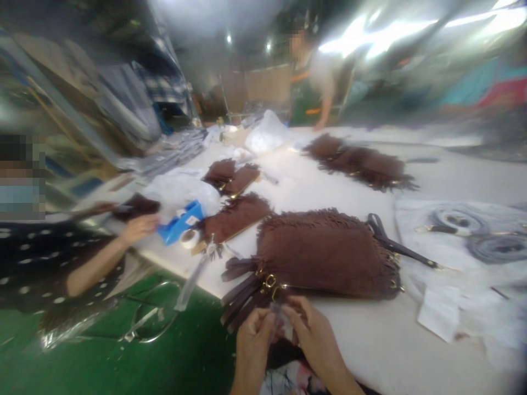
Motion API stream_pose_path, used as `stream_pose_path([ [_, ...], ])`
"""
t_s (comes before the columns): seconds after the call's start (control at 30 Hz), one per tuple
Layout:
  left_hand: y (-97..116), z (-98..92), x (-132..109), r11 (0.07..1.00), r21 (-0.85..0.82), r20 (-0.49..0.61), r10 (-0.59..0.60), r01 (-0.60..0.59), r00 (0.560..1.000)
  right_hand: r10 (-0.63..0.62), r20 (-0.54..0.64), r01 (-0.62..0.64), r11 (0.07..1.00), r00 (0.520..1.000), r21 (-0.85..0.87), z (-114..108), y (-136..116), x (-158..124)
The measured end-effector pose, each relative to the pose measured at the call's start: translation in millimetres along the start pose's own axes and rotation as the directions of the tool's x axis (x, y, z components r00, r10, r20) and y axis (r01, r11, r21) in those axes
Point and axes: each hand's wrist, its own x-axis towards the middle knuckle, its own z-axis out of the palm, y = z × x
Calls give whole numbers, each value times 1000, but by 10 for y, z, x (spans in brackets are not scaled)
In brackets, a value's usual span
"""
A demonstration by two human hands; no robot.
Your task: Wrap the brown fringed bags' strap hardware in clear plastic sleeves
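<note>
My left hand point(254, 336) and my right hand point(312, 333) meet at the table's near edge, fingers pinched together. Between their fingertips is a small translucent piece of plastic point(285, 325), partly covered by the fingers. Just beyond lies a brown fringed handbag point(319, 255), flat on the table. Gold clasps point(270, 282) hang at its left end, close above my fingertips. Dark strap strips point(236, 291) fan out beside them. From the bag's right end runs a dark strap point(405, 248).
A co-worker's hand point(140, 227) is at the left near a blue tape dispenser point(181, 222). More brown fringed bags point(239, 216) lie behind it, others point(358, 162) at the far right. Coiled straps point(453, 219) and a white paper point(439, 312) lie right. Another person point(325, 77) leans at the far side.
</note>
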Motion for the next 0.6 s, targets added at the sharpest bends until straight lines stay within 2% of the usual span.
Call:
stream_pose_path([
  [0.17, 4, 31, 64, 999, 41, 34, 27, -29, 999, 7, 51, -9, 999, 999, 35, 11, 128, -58],
  [0.33, 44, 46, 62, 991, 107, 42, 70, -74, 997, -6, -17, 8, 992, 1000, 128, 105, 255, 16],
  [0.6, 61, 84, 88, 995, 85, 49, 55, -59, 997, 40, -65, -25, 975, 997, 220, 105, 306, 45],
])
